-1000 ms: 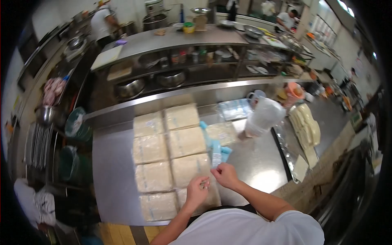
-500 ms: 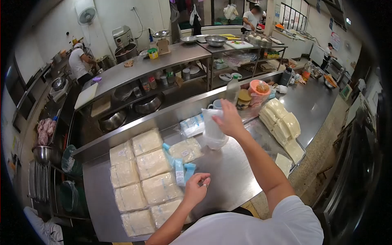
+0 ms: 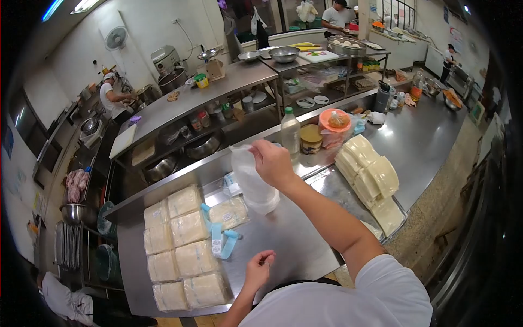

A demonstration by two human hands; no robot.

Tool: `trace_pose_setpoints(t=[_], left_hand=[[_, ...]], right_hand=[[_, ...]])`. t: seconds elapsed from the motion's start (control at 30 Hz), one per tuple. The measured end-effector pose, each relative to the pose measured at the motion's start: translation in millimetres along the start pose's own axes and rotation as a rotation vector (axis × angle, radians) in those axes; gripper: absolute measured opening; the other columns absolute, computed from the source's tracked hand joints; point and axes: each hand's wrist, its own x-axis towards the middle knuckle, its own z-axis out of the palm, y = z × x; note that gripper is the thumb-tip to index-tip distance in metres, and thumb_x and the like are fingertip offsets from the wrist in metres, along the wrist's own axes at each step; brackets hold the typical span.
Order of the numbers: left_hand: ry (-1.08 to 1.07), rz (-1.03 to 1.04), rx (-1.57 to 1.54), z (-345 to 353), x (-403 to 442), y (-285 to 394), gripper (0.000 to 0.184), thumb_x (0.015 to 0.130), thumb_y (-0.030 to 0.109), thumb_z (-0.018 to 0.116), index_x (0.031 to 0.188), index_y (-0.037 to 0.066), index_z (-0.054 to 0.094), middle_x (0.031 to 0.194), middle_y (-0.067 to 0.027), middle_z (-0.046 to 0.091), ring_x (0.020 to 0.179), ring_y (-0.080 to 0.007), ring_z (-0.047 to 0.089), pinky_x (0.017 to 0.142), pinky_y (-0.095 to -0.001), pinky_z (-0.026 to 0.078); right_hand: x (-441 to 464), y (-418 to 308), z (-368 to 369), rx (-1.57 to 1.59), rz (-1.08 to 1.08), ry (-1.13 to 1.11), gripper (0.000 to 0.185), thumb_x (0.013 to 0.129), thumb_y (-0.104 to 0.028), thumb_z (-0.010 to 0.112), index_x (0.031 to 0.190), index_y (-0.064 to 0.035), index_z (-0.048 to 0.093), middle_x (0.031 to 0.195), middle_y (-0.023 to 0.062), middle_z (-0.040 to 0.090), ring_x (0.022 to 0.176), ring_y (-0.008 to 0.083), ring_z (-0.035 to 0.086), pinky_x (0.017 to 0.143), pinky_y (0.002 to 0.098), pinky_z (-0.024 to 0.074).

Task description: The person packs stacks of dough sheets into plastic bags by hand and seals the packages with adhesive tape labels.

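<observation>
Head view: plastic bag hangs beneath right hand.

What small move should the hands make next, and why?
Probably bring the left hand up to the loose lower part of the plastic bag to steady it. Only the right hand grips the bag, near its top, while the left hand sits low by the near edge of the counter, seemingly with nothing in it.
</observation>
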Motion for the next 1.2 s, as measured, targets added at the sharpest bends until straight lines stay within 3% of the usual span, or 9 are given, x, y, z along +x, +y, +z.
trace_pose_setpoints(t=[0.1,0.3,0.57,0.7,0.83,0.93,1.03,1.13,1.2], left_hand=[[-0.01,0.073,-0.003,11.1,16.5,17.4,0.024,0.103,0.015,0.059,0.118,-0.001,0.067,0.105,-0.0065,0.072,0.096,-0.0134,0.065,0.089,-0.0291,0.052],[-0.122,0.031,-0.638,56.1,37.7,69.5,0.034,0.107,0.029,0.05,0.126,0.002,0.059,0.11,-0.0081,0.068,0.102,-0.0201,0.066,0.091,-0.0344,0.054],[-0.372,-0.398,-0.045,136.8,40.6,53.9,0.031,0.1,0.016,0.063,0.129,0.003,0.058,0.102,-0.0086,0.067,0.088,-0.0181,0.066,0.075,-0.0302,0.052],[-0.254,-0.099,0.025,164.9,37.3,63.2,0.03,0.098,0.013,0.068,0.123,0.0,0.061,0.082,0.0008,0.064,0.061,-0.0059,0.054,0.049,-0.0225,0.039],[-0.302,-0.043,-0.147,172.2,35.6,79.5,0.038,0.095,0.01,0.071,0.132,0.001,0.064,0.097,-0.0044,0.07,0.086,-0.0089,0.061,0.073,-0.024,0.049],[-0.312,-0.073,-0.051,170.4,35.4,82.0,0.035,0.095,0.009,0.072,0.128,0.001,0.068,0.099,-0.0021,0.071,0.088,-0.0073,0.061,0.078,-0.0224,0.049],[-0.246,-0.128,0.09,167.7,28.8,88.8,0.028,0.094,0.008,0.073,0.121,0.001,0.072,0.099,-0.0012,0.072,0.088,-0.0071,0.061,0.081,-0.0218,0.049],[-0.199,-0.065,0.046,164.9,22.5,72.1,0.024,0.094,0.008,0.073,0.116,0.0,0.074,0.097,-0.0016,0.072,0.085,-0.0071,0.06,0.08,-0.0222,0.049],[-0.18,-0.022,0.02,156.1,24.4,64.1,0.024,0.094,0.008,0.073,0.116,0.0,0.074,0.096,-0.0016,0.072,0.085,-0.0072,0.06,0.079,-0.0227,0.049]], right_hand=[[17.8,-16.3,-57.2,0.177,0.269,0.096,0.008,0.094,-0.01,0.066,0.092,-0.0045,0.061,0.076,0.0099,0.069,0.063,0.0248,0.066,0.057,0.0339,0.049],[-63.1,-0.3,-168.8,0.635,0.869,0.101,0.013,0.102,-0.012,0.057,0.092,-0.0033,0.057,0.075,0.0016,0.06,0.062,0.0082,0.053,0.055,0.0256,0.0431],[-285.2,42.7,-264.0,0.406,1.346,0.298,0.014,0.1,-0.017,0.062,0.101,-0.0034,0.06,0.079,0.0025,0.062,0.068,0.0089,0.058,0.056,0.0262,0.0478],[-340.5,97.0,-344.6,-0.356,1.227,0.028,0.044,0.087,-0.022,0.075,0.121,-0.0002,0.058,0.109,0.0179,0.065,0.095,0.0267,0.064,0.086,0.0378,0.0538],[-336.3,149.6,-381.3,-0.698,1.012,-0.209,0.082,0.077,-0.031,0.081,0.142,0.0041,0.047,0.147,0.0307,0.045,0.137,0.043,0.044,0.114,0.0445,0.0388],[-311.6,159.9,-386.6,-0.837,1.051,-0.646,0.095,0.076,-0.035,0.081,0.147,0.0079,0.037,0.158,0.0298,0.03,0.147,0.0415,0.03,0.119,0.0436,0.0318],[-301.8,157.1,-384.7,-0.941,0.947,-0.62,0.073,0.079,-0.033,0.08,0.137,0.0048,0.054,0.144,0.0275,0.051,0.135,0.0379,0.049,0.111,0.0437,0.0413],[-266.2,177.4,-421.5,-0.539,1.422,-0.49,0.058,0.08,-0.031,0.078,0.125,0.0027,0.066,0.121,0.0246,0.068,0.113,0.0372,0.066,0.1,0.0446,0.0505],[-281.0,204.6,-448.3,-0.525,1.271,-0.219,0.05,0.081,-0.031,0.076,0.119,0.0017,0.07,0.108,0.0228,0.072,0.101,0.0376,0.07,0.094,0.0453,0.0535]])
